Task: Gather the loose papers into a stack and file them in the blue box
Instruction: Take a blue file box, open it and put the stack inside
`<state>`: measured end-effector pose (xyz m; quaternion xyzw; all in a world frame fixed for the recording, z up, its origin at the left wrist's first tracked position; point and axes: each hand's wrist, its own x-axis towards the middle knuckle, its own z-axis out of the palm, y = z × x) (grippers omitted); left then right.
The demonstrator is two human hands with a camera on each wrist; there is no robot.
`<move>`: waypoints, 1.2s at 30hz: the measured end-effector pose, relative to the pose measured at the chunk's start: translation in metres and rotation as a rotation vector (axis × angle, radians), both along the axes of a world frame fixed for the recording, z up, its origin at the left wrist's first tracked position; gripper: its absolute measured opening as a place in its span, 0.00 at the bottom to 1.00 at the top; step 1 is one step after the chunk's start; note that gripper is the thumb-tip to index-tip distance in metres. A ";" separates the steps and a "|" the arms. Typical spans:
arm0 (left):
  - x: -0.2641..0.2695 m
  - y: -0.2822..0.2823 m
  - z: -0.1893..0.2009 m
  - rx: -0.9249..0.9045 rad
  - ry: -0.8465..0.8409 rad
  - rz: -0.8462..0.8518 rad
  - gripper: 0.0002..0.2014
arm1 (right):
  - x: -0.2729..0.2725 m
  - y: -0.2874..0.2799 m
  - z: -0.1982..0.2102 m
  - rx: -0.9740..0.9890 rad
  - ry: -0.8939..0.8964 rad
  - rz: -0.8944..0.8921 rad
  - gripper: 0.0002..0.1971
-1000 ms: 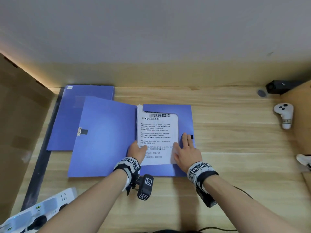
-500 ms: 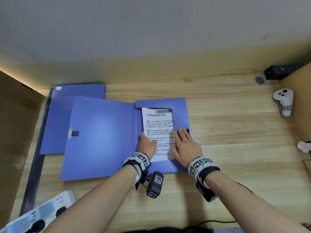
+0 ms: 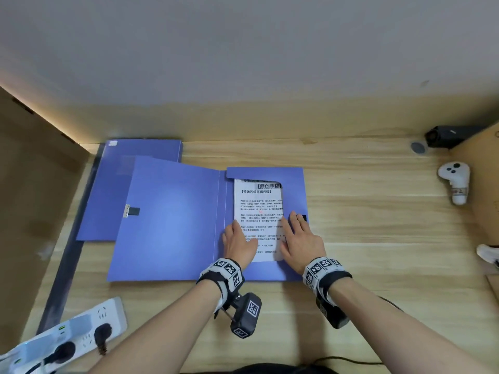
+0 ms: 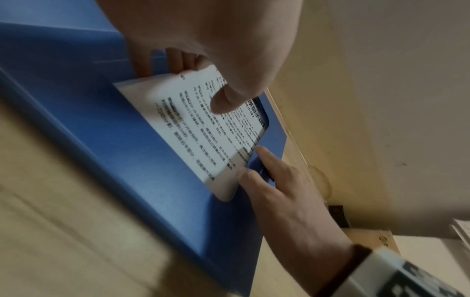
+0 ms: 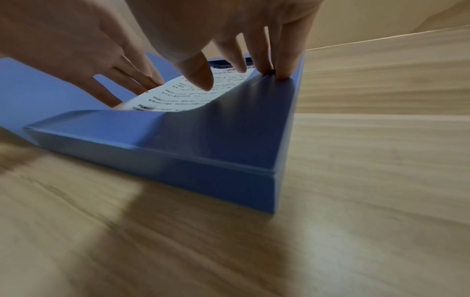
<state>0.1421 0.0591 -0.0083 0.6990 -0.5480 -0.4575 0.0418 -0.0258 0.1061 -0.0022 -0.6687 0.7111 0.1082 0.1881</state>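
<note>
The blue box [image 3: 293, 184] lies open on the wooden desk, its lid [image 3: 172, 220] folded out to the left. A stack of printed papers [image 3: 259, 209] sits in the tray, its top edge tucked under the far flap. My left hand [image 3: 239, 242] rests on the stack's lower left; its thumb [image 4: 226, 100] lies on the top sheet and its straight fingers [image 5: 142, 80] run along the left edge. My right hand [image 3: 301, 238] lies flat with straight fingers [image 5: 282, 66] on the right flap and the papers' right edge. In the right wrist view the papers [image 5: 193, 94] curve up slightly against the box wall [image 5: 216, 140].
A second blue folder [image 3: 129, 184] lies closed behind the lid at the left. A white power strip [image 3: 67, 330] is at the near left, and a white controller [image 3: 456, 182] and a black device [image 3: 448, 136] at the far right. A brown panel [image 3: 32, 198] walls the left side.
The papers have slid away from me, deeper into the tray and under the far flap. Both hands have moved forward with them, the right one onto the side flap.
</note>
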 end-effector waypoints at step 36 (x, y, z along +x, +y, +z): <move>0.207 0.000 0.086 -0.269 -0.056 0.520 0.17 | 0.032 0.049 -0.009 0.031 -0.117 -0.211 0.33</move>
